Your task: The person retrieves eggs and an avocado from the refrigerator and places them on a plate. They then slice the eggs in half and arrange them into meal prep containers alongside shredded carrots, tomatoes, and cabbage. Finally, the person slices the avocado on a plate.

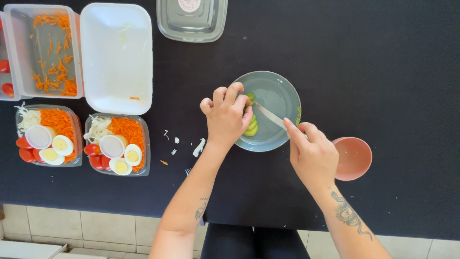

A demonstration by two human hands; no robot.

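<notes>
Left hand (226,116) pins soft, slippery green avocado slices (251,127) on a round grey plate (278,96); right hand (312,154) grips a serrated knife (269,116).

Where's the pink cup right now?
In the head view, the pink cup stands on the black table, just right of the right hand and the grey plate.

Head view, straight down, near.

1 round white label with pink print (189,4) is seen on a clear lid (191,20) at the table's far edge. 2 clear salad boxes (48,135) (117,144) are set near its left front corner.
</notes>
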